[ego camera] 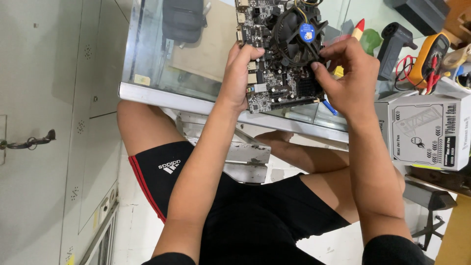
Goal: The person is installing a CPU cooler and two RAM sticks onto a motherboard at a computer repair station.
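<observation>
Far left: pale tiled floor (44, 64), with a dark metal latch or hook (29, 142) lying on it. Next, the glass tabletop (157, 59) with a metal edge strip along its near side; a black pouch (182, 19) rests at the far end, and a brown board shows through the glass.

Left hand (240, 73): fingers curled over the left edge of a dark circuit board (274, 83), thumb under it, so the board is gripped at its port side. The board sits tilted over the tabletop's near edge, upper centre of view. A round black cooling fan (294, 34) with a blue centre sticker is mounted on the board.

Right hand (351, 73): fingertips pressed together at the fan's right rim; whether they pinch a clip or just the rim is unclear, as the contact point is hidden.

Right of the hands: a red-tipped tool, a black handheld device (395, 41), a yellow multimeter (429, 56) with red and black leads, and a white printed carton (427, 130). Below: the person's bare knees and black shorts.
</observation>
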